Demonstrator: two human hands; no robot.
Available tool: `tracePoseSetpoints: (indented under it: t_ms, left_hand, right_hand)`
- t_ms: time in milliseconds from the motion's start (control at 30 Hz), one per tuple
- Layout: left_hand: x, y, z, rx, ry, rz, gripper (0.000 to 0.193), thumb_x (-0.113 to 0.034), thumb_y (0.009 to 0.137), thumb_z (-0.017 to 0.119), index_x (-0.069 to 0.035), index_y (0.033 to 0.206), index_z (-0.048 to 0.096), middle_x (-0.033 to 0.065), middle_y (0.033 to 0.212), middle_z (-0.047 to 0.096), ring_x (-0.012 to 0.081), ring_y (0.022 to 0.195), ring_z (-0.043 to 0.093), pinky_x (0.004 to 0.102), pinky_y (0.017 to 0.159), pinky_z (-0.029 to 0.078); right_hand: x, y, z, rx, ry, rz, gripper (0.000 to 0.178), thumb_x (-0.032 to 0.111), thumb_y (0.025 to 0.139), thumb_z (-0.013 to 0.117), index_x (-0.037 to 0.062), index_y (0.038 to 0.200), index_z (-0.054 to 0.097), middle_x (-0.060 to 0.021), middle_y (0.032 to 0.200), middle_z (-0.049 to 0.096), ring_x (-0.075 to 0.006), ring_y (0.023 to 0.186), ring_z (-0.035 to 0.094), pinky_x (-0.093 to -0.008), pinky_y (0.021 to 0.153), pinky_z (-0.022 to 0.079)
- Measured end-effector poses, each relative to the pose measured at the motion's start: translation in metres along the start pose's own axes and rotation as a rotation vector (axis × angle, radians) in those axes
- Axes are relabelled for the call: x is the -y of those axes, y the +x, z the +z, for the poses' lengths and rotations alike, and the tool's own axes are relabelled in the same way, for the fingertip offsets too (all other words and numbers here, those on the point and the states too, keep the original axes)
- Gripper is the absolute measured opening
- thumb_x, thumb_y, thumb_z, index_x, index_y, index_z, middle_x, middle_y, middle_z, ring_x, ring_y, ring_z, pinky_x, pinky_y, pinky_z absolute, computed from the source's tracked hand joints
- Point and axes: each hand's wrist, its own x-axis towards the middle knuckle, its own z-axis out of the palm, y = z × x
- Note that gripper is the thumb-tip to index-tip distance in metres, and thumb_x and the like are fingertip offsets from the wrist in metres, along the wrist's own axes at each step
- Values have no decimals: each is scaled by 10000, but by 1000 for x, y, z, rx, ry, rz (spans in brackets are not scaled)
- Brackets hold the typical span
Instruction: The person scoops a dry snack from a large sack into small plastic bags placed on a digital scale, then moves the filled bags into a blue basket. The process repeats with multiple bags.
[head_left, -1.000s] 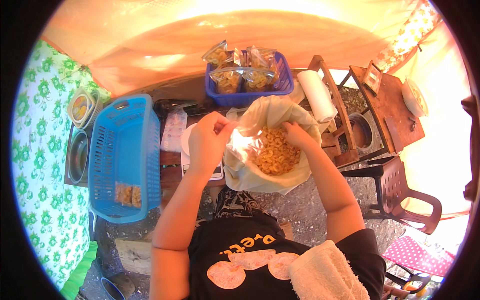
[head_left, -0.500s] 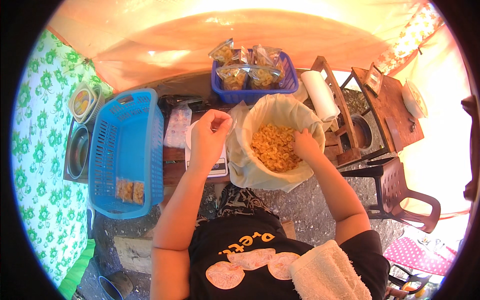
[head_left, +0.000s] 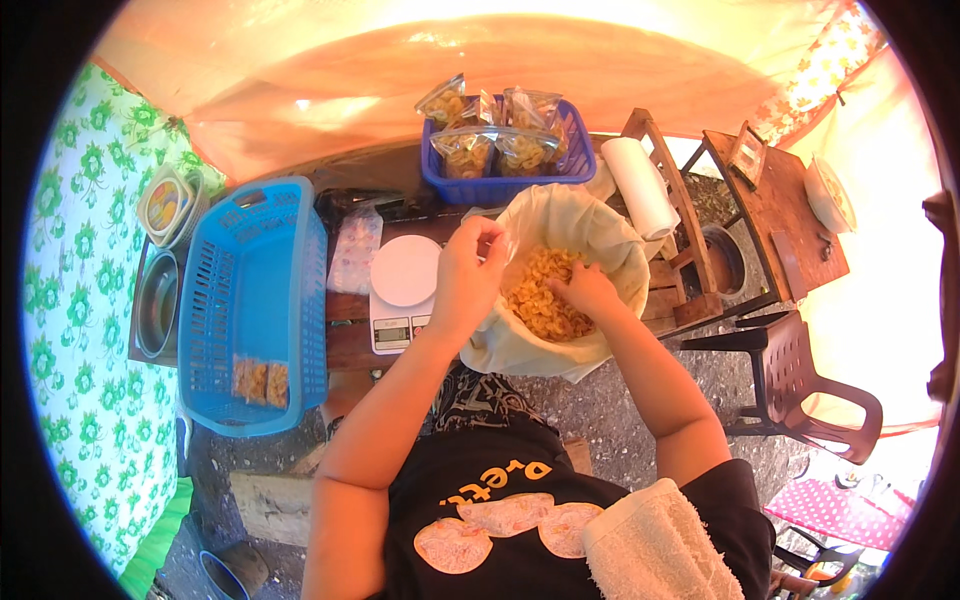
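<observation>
My left hand point(head_left: 474, 262) is closed, pinching a small clear plastic bag point(head_left: 511, 246) over the left rim of a cloth-lined tub point(head_left: 620, 245). Inside the tub lies a heap of golden, crinkled chips point(head_left: 540, 312). My right hand point(head_left: 588, 288) reaches into the tub from the right, its fingers curled round chips on the heap's right side. Left of the tub stands a white kitchen scale point(head_left: 404, 271), its round plate bare.
A large blue basket point(head_left: 308, 290) at left holds small chip packs point(head_left: 262, 383). Behind stands a purple basket point(head_left: 480, 192) of filled zip bags point(head_left: 527, 152). A paper towel roll point(head_left: 640, 188), wooden frame point(head_left: 690, 225) and brown chair point(head_left: 800, 370) are at right. Plastic packaging point(head_left: 356, 245) lies beside the scale.
My left hand has moved right with the bag, from above the scale to the tub's rim, uncovering the scale. My right hand has shifted left, further over the chips.
</observation>
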Motion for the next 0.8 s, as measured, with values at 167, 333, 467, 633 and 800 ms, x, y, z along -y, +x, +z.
tracePoseSetpoints:
  t_ms: [167, 333, 467, 633, 800]
  left_hand:
    - [7, 3, 9, 62, 24, 13, 75, -30, 876, 588, -9, 939, 553, 24, 802, 583, 97, 707, 534, 243, 625, 450]
    - [11, 4, 7, -26, 42, 32, 92, -10, 863, 591, -20, 936, 535, 38, 826, 584, 114, 714, 538, 256, 628, 454]
    - [12, 3, 3, -8, 80, 46, 87, 2, 870, 578, -23, 938, 530, 43, 828, 586, 114, 706, 538, 258, 628, 454]
    - [11, 2, -2, -10, 108, 115, 84, 20, 856, 575, -9, 936, 576, 58, 834, 602, 129, 714, 559, 264, 652, 462]
    - [11, 2, 0, -3, 204, 141, 112, 18, 819, 593, -14, 923, 618, 115, 863, 623, 226, 731, 610, 319, 650, 482]
  right_hand:
    - [-2, 15, 8, 4, 44, -181, 667, 441, 822, 654, 35, 1309, 448, -296, 1256, 434, -397, 1062, 576, -427, 889, 490]
    - [-5, 14, 10, -76, 57, -324, 514, 287, 826, 656, 89, 1272, 494, -245, 1179, 477, -387, 992, 600, -428, 850, 500]
    - [-3, 12, 5, -28, 65, -340, 449, 236, 823, 658, 152, 1247, 538, -204, 1140, 505, -375, 981, 590, -426, 838, 487]
    - [-7, 12, 2, -57, 124, -400, 388, 194, 811, 676, 154, 1185, 584, -187, 1097, 520, -360, 947, 592, -419, 826, 481]
    - [-7, 12, 4, -71, 55, -446, 358, 163, 798, 688, 111, 1144, 611, -164, 1063, 529, -336, 915, 597, -403, 784, 494]
